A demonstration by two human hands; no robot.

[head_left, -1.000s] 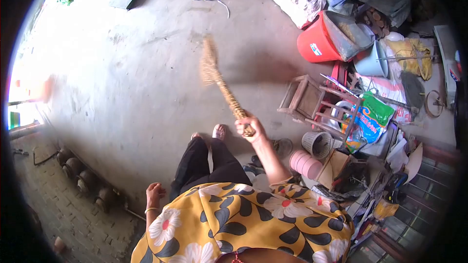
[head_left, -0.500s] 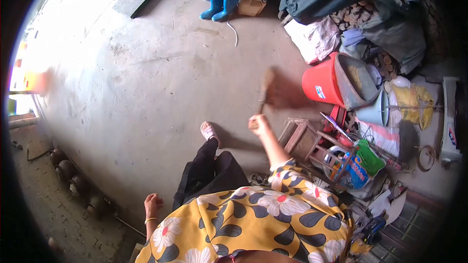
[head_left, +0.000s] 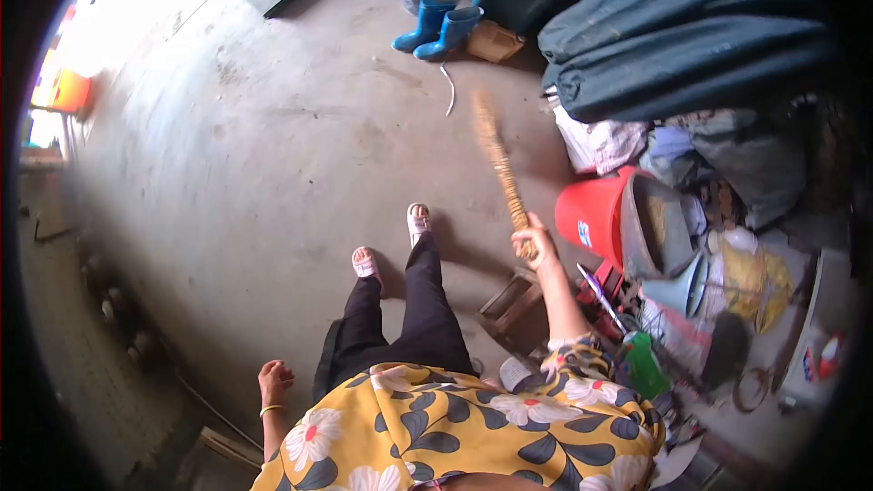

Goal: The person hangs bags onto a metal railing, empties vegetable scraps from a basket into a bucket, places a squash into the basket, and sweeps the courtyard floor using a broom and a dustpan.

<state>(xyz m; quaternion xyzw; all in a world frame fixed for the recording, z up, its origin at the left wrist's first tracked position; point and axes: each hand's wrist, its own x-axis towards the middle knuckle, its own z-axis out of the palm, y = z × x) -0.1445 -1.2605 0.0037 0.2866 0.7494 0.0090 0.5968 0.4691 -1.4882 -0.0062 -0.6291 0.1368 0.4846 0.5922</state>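
My right hand (head_left: 536, 244) is closed around the lower end of a straw hand broom (head_left: 506, 175) with a ridged, bound handle. The broom points up and away from me over the concrete floor, its far end blurred by motion. To the right of that hand stands a red bucket (head_left: 582, 209). My left hand (head_left: 275, 381), with a yellow bangle at the wrist, hangs at my left side. Its fingers are loosely bent and a little apart, with nothing visible in them.
Blue rubber boots (head_left: 440, 29) and a tan jug (head_left: 494, 42) stand ahead. Along the right are a dark tarpaulin (head_left: 673, 36), a light blue bucket (head_left: 677, 291), sacks and a wooden stool (head_left: 514, 314). An orange object (head_left: 70, 91) is far left.
I have stepped forward; both feet now show. The broom has swung from pointing ahead with its head to the right to pointing up and left. My right hand has moved right.
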